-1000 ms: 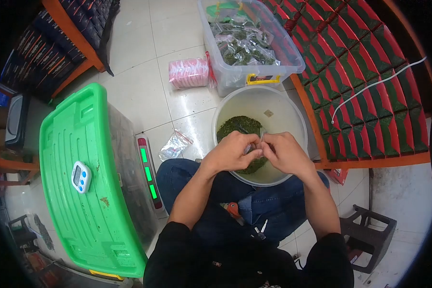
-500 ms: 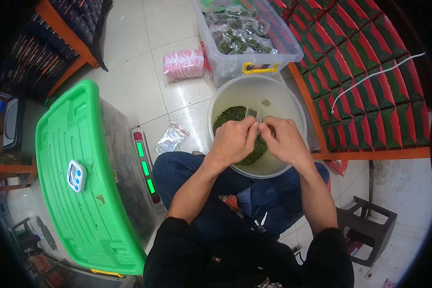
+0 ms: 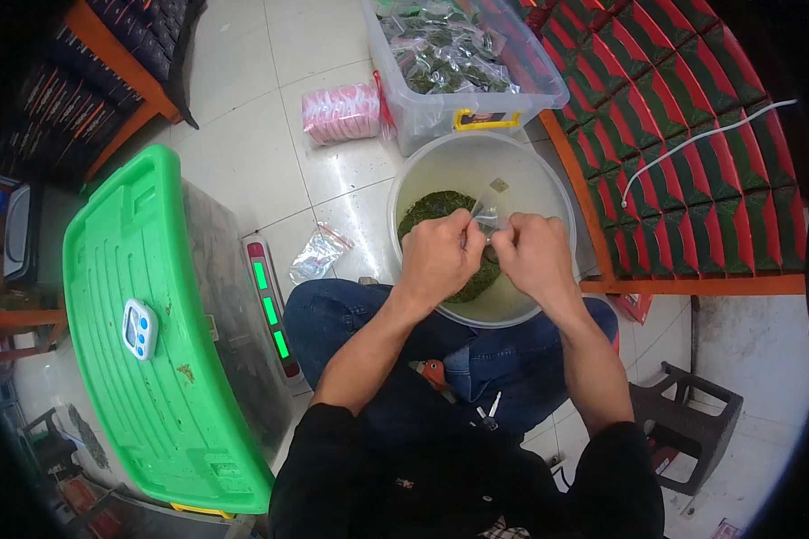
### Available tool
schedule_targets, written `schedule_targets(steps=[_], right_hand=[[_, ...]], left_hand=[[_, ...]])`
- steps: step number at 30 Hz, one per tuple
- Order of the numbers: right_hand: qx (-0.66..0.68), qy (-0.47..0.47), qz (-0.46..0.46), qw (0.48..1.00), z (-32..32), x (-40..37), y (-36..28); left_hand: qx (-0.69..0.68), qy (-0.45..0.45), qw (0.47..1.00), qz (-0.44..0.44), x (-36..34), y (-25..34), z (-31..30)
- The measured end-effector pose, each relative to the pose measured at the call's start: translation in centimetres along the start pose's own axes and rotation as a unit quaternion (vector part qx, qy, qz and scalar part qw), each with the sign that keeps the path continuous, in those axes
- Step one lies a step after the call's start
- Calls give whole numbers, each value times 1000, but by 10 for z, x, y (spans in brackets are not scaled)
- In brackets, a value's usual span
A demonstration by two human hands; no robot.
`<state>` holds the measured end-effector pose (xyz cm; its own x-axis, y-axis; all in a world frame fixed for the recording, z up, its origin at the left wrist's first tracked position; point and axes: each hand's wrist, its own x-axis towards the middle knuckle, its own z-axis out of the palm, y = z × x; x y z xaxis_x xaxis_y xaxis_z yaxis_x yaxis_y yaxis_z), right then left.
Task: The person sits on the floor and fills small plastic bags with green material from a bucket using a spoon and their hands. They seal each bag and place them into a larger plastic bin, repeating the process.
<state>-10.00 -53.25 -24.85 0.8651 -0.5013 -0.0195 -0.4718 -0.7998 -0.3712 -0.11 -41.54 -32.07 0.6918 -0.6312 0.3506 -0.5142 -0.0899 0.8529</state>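
Both my hands meet over a white plastic tub (image 3: 548,171) that stands between my legs. My left hand (image 3: 439,259) pinches one side of a small clear plastic bag (image 3: 487,218), and my right hand (image 3: 537,256) pinches the other side. My fingers hide much of the bag, so its contents do not show clearly. Beneath the hands lies a heap of dark green dried leaf bits (image 3: 436,206) in the tub. A small tan square (image 3: 499,185) rests against the tub's inner wall.
A clear bin (image 3: 512,106) of filled bags stands behind the tub. Left are a pink-and-white bundle (image 3: 342,114), clear bags (image 3: 321,251), a scale with green displays (image 3: 271,310) and a green-lidded box (image 3: 166,395) carrying a timer (image 3: 139,329). Right are stacked red-green packs (image 3: 692,180) and a stool (image 3: 697,422).
My hands have drawn slightly apart, and the bag between them now appears stretched wider. The view has shifted a little.
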Motion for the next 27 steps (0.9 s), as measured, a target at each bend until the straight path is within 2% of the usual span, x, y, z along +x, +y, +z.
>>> schedule_targets(steps=[2,3,4,5,6,7,9,10,12,13,14,15,16,17,18,19,20,21,22,23,25,27], right_hand=[[30,32,81,996,-8,3,-7],[31,28,82,996,-8,4,-10],[32,29,42,998,-7,6,-11],[34,29,5,999,-6,7,-10],[36,22,17,999,-7,9,-8],[25,31,18,999,-9,15,-6],[10,39,15,999,-15,24,-6],[17,8,-16,1000,-19,28,-8],[20,-25,-46,998,-27,38,-9],[77,-86,-97,989,-31,44,-9],[133,-146,-148,969,-32,52,-8],[131,-149,-149,969,-29,64,1],[270,-188,-66,942,-22,78,18],[402,-223,20,888,-10,93,35],[360,-214,40,907,15,109,53],[176,-263,29,948,48,121,68],[-15,-301,19,953,86,124,86],[-105,-308,5,946,142,116,118],[-194,-310,-10,930,180,110,138],[-193,-310,-12,931,179,107,130],[-162,-334,132,919,175,95,105],[-163,-332,142,918,186,92,104]], left_hand=[[22,18,1000,6,1,8,1],[43,32,998,10,-1,12,0],[43,27,999,7,-1,12,-2],[56,38,997,41,0,9,-4],[68,45,994,72,-1,7,-6],[88,94,990,66,0,5,-7],[13,86,996,10,7,5,-17],[10,88,996,6,13,9,-23],[-59,85,980,167,27,16,-38],[-62,86,981,165,27,7,-43],[-67,32,986,149,25,-5,-48],[-71,-20,988,132,25,-13,-50],[-48,36,988,142,27,-19,-50],[-48,37,988,139,27,-21,-53],[-56,51,990,120,28,-21,-59],[-65,62,991,103,30,-21,-62],[-84,59,992,79,30,-20,-62],[-84,57,992,78,30,-24,-59],[-140,61,985,79,29,-30,-53],[-194,66,976,79,30,-35,-50],[-206,56,975,58,32,-34,-55],[-221,41,974,35,32,-35,-57]])
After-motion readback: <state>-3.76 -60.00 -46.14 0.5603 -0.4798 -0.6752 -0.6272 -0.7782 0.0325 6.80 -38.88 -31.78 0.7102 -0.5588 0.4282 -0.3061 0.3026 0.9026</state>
